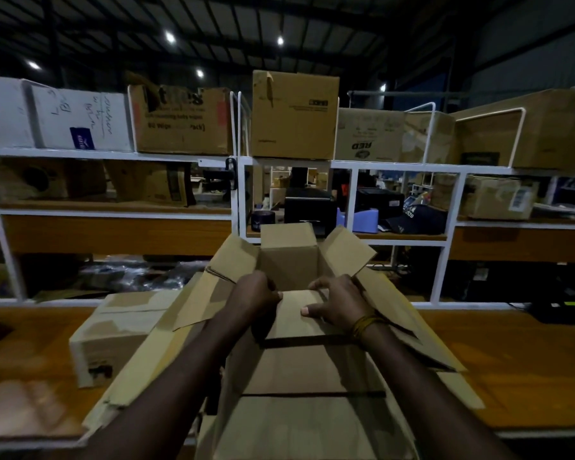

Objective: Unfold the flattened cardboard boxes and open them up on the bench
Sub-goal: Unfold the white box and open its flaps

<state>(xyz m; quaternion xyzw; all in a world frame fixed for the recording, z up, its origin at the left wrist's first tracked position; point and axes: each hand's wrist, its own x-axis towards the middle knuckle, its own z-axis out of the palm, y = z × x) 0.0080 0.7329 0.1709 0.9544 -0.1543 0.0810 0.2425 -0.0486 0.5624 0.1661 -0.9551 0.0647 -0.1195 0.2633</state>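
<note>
Cardboard box [299, 360] sat at bench [518, 360] near edge, centre, part-opened, top flaps splayed. Left hand [256, 300] and right hand [339, 305] gripped near flap, fingers curled over edge. Judged light, stiff along panels, bends at creases; hold at flap edges. Closed box [113, 333] beside, left. Shelving [239, 161] behind bench far edge.

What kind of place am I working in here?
Most likely a warehouse packing station. White metal shelving above the wooden bench is stacked with cardboard cartons, a label printer sits on the lower shelf, and both hands hold an opened box.
</note>
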